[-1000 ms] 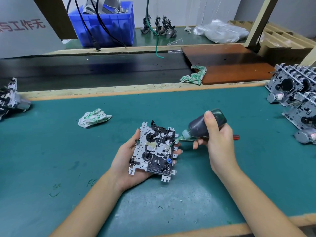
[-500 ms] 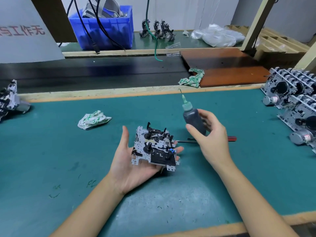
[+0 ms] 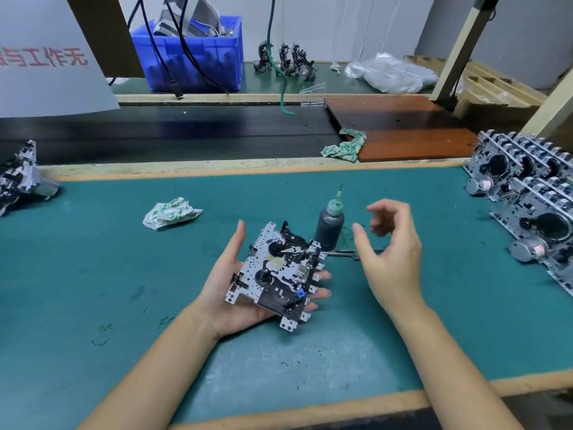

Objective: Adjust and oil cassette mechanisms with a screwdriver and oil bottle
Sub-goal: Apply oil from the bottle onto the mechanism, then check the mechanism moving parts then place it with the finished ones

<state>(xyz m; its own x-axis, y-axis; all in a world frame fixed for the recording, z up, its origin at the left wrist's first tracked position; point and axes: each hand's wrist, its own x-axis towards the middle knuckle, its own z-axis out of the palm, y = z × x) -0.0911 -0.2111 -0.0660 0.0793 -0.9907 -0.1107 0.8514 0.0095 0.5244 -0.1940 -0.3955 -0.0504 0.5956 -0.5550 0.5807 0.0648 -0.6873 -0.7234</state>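
Note:
A metal cassette mechanism (image 3: 279,271) lies flat on the palm of my left hand (image 3: 229,293), whose fingers are stretched out under it. The dark oil bottle (image 3: 329,229) with a green nozzle stands upright on the green mat just behind the mechanism. My right hand (image 3: 392,252) hovers to the right of the bottle with fingers loosely curled and nothing in it. The screwdriver (image 3: 350,252) lies on the mat behind my right hand, mostly hidden by it.
Stacked cassette mechanisms (image 3: 533,206) with motors line the right edge of the green mat (image 3: 93,274). A crumpled cloth (image 3: 170,212) lies at the left, another mechanism (image 3: 21,178) at the far left. Behind are a dark conveyor, a brown board (image 3: 403,131) and a blue bin (image 3: 192,54).
My right hand tipped the oil bottle away from the mechanism, stood it upright on the mat and let go. My left hand flattened under the mechanism.

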